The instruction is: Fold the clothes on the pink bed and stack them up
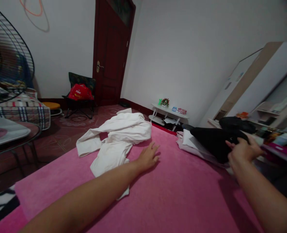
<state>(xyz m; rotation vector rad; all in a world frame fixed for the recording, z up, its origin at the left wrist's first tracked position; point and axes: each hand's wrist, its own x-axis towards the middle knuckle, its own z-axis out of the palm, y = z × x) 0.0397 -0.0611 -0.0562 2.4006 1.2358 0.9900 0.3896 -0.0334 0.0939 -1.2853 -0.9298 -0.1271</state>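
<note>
My left hand (148, 157) lies on the pink bed cover (172, 191) with its fingers spread and nothing in them. Just beyond it, to the left, a crumpled white long-sleeved garment (124, 132) is spread loosely, one sleeve reaching left over the bed's edge. On the right, my right hand (244, 149) is closed on a folded black garment (213, 142). That black cloth is over a small stack of folded light clothes (188, 140) at the bed's right side. Whether it rests fully on the stack I cannot tell.
A fan (10, 55) and a round table (33, 129) stand at the left. Farther back are a folding chair (81, 79) with a red bag (80, 92), a brown door (111, 55) and a low white shelf (169, 111). A cluttered desk (279, 149) lines the right.
</note>
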